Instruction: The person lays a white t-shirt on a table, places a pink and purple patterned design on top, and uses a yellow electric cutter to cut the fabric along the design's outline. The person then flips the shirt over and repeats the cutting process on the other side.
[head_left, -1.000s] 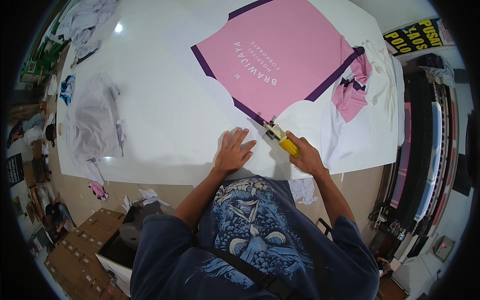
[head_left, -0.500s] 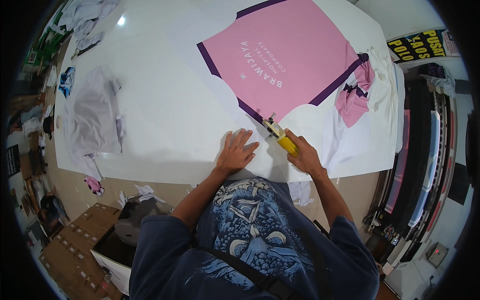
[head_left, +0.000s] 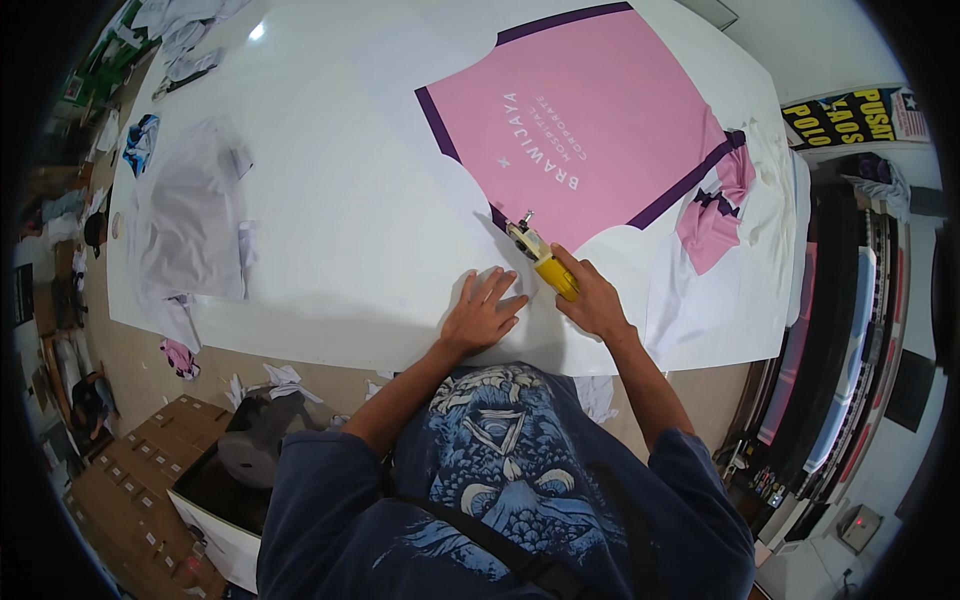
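Observation:
A pink fabric panel point(head_left: 600, 110) with dark purple edge bands and white lettering lies flat on the white table point(head_left: 340, 200). My right hand point(head_left: 592, 297) is wrapped round a yellow-bodied handheld electric fabric cutter point(head_left: 553, 274), whose pale metal head sits at the panel's near left edge, by the purple band. The blade itself is too small to make out. Flat on the white surface near the table's front edge rests my left hand point(head_left: 484, 312), its fingers spread, just left of the cutter and holding nothing.
Crumpled pink and purple fabric pieces point(head_left: 712, 225) lie right of the panel, beside white cloth. At left is a pile of whitish fabric point(head_left: 190, 220). Rolls of material point(head_left: 850, 330) stand off the table's right side. Cardboard boxes point(head_left: 150, 480) sit on the floor at lower left.
My right hand and the cutter have moved left and slightly up along the panel's purple-banded edge. My left hand stays flat on the table. The whole view has shifted a little.

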